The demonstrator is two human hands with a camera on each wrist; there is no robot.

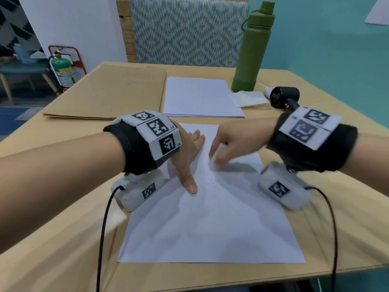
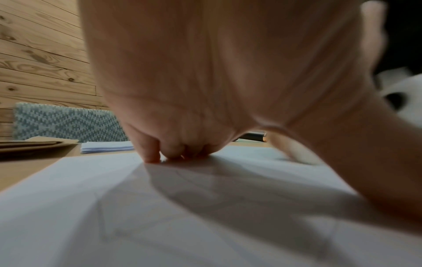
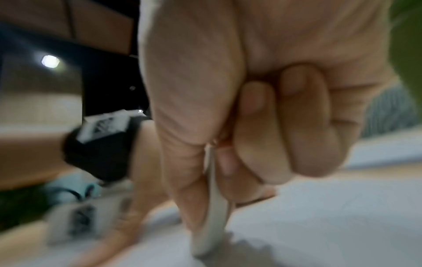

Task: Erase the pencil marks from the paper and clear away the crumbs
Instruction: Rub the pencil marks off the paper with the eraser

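A white sheet of paper (image 1: 210, 224) lies on the wooden table in front of me, with faint pencil lines and a few dark crumbs (image 1: 210, 184) near its middle. My left hand (image 1: 187, 152) lies flat on the sheet's upper left part, fingers straight and thumb spread, pressing it down. My right hand (image 1: 223, 144) pinches a white eraser (image 3: 214, 216) between thumb and fingers, its lower end against the paper (image 3: 319, 225). That hand is blurred. The left wrist view shows my left hand (image 2: 182, 108) with its fingertips (image 2: 153, 157) on the paper (image 2: 114, 207).
A stack of white sheets (image 1: 200, 98) lies beyond the paper, brown envelopes (image 1: 109, 95) to its left. At the back right stand a green bottle (image 1: 252, 49), a folded cloth (image 1: 248, 99) and a small black handheld fan (image 1: 282, 96). The table's front edge is near me.
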